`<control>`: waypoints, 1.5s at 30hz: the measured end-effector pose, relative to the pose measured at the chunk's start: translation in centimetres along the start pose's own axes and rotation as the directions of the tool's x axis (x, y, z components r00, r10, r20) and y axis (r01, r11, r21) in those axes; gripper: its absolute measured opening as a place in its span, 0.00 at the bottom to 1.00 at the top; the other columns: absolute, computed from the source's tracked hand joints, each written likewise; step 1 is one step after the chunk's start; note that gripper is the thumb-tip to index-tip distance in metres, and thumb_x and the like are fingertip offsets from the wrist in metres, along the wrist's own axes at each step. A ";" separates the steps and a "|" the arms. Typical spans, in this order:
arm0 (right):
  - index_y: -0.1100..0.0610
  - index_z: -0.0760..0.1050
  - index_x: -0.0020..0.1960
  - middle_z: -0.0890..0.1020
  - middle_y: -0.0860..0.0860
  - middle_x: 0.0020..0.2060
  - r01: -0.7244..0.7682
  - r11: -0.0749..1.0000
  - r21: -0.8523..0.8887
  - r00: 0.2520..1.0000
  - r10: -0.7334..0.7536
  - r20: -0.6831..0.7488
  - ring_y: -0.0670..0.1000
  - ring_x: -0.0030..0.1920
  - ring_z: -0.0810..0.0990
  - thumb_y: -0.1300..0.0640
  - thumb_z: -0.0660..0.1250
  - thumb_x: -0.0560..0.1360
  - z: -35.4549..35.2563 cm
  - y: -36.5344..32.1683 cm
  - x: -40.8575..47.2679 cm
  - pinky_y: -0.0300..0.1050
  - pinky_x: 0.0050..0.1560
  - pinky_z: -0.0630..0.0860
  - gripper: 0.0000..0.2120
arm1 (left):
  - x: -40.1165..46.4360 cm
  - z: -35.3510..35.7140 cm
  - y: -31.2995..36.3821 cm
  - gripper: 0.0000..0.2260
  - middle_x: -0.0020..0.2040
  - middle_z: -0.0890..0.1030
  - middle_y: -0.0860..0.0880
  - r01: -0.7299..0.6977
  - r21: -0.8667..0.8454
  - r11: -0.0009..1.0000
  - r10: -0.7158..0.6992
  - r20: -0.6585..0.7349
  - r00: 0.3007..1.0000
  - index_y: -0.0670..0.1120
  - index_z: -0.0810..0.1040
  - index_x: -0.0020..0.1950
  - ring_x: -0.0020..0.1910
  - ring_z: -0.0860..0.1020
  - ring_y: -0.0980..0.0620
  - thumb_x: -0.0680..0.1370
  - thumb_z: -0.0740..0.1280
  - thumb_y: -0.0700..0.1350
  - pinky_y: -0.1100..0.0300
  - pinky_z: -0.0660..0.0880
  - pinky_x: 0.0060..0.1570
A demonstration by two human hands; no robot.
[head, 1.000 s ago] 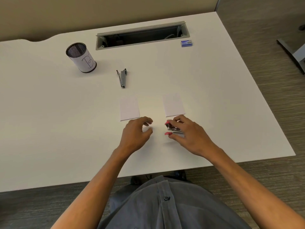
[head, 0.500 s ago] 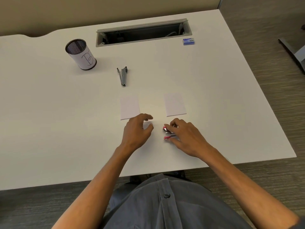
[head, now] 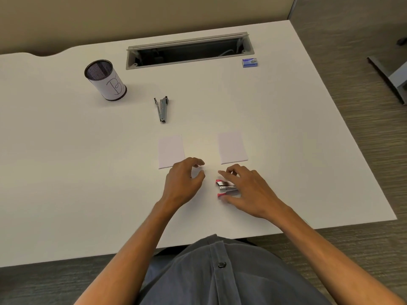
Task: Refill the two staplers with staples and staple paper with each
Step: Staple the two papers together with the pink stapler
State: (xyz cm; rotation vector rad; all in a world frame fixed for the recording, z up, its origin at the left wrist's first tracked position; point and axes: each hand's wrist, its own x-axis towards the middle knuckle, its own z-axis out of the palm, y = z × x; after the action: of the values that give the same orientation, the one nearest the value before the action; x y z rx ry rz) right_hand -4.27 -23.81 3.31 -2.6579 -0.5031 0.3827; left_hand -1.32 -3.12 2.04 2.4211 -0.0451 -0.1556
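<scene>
A small red stapler [head: 226, 187] lies swung open on the white desk [head: 308, 164], just below the right paper sheet [head: 232, 147]. My right hand [head: 253, 192] holds it, thumb against its near side and fingers curled over its far side and right end. My left hand [head: 182, 183] sits beside it with loosely curled fingers and holds nothing; its fingertips are near the bottom right corner of the left paper sheet [head: 171, 151]. Farther back a grey stapler [head: 162, 109] lies by itself. The blue staple box [head: 249, 62] is at the back right.
A black mesh pen cup [head: 105, 80] with a white label stands at the back left. An open cable tray slot [head: 189, 51] runs along the desk's rear. The desk's front edge is close to my body, and carpet floor lies to the right.
My right hand has drawn the red stapler slightly toward me, away from the right sheet. My left hand has stayed where it was.
</scene>
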 end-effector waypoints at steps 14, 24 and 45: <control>0.51 0.72 0.70 0.73 0.47 0.67 -0.061 0.995 0.083 0.967 0.080 -0.240 0.51 0.66 0.72 0.47 0.69 0.76 -3.0 5.4 5.9 0.49 0.64 0.69 0.24 | 3.3 0.2 0.9 0.11 0.58 0.82 0.52 -0.041 -0.001 0.999 0.041 0.032 0.999 0.49 0.80 0.59 0.57 0.79 0.53 0.78 0.68 0.46 0.55 0.75 0.60; 0.49 0.58 0.78 0.55 0.43 0.79 0.007 0.997 -0.082 1.000 -0.008 -0.011 0.48 0.78 0.54 0.39 0.67 0.74 -3.7 7.6 8.4 0.48 0.74 0.55 0.37 | 5.2 0.5 1.5 0.11 0.59 0.82 0.53 -0.083 0.005 0.997 0.083 0.038 0.996 0.48 0.80 0.60 0.57 0.79 0.52 0.78 0.67 0.46 0.54 0.75 0.60; 0.51 0.78 0.61 0.81 0.46 0.58 0.118 0.990 0.076 0.967 -0.097 -0.236 0.49 0.56 0.77 0.44 0.70 0.74 -6.0 5.2 6.8 0.40 0.54 0.67 0.18 | 6.0 -0.8 4.2 0.26 0.63 0.78 0.54 -0.227 -0.213 0.950 0.233 0.008 0.972 0.51 0.73 0.68 0.63 0.74 0.57 0.72 0.75 0.55 0.62 0.69 0.63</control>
State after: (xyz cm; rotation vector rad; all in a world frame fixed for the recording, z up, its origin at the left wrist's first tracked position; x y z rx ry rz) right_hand 5.32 -27.53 5.07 -2.5320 -0.5393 0.0589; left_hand 4.77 -6.24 4.75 2.1811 -0.3099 -0.0883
